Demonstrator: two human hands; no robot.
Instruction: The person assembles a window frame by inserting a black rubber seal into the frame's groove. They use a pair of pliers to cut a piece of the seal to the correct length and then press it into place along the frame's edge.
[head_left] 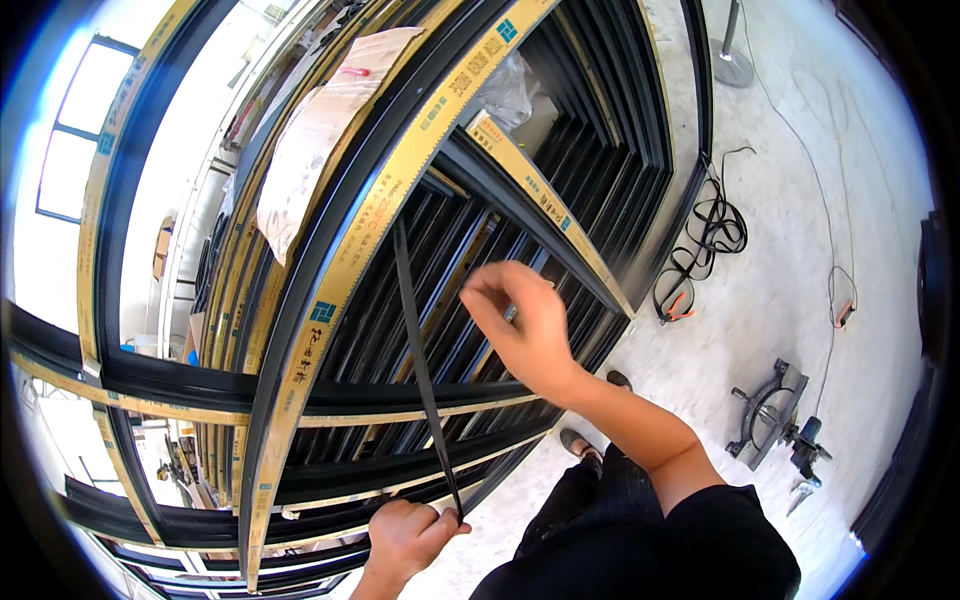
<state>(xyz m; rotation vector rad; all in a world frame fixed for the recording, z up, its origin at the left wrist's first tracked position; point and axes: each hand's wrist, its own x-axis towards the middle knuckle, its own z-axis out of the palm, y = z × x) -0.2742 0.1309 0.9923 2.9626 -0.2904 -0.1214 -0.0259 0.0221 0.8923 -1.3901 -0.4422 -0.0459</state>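
A long, flat black strip (pixel 420 360) runs taut and slanting across the stacked window frames (pixel 345 235). My left hand (pixel 410 535) is closed on its lower end, thumb along the strip. The upper end disappears behind the yellow-taped edge of the front frame. My right hand (pixel 520 325) is raised over the dark frame bars, its fingers curled into a pinch. Whatever might lie between those fingertips is too small or hidden to make out. The frames are black profiles with yellow printed protective tape along their edges.
A torn cardboard sheet (pixel 325 120) with a small red object rests on the stack at left. Clear plastic (pixel 507 92) lies among the frames. On the floor at right are coiled black strip (pixel 712 228), an orange-handled tool (pixel 679 308), a miter saw (pixel 775 415) and a cable.
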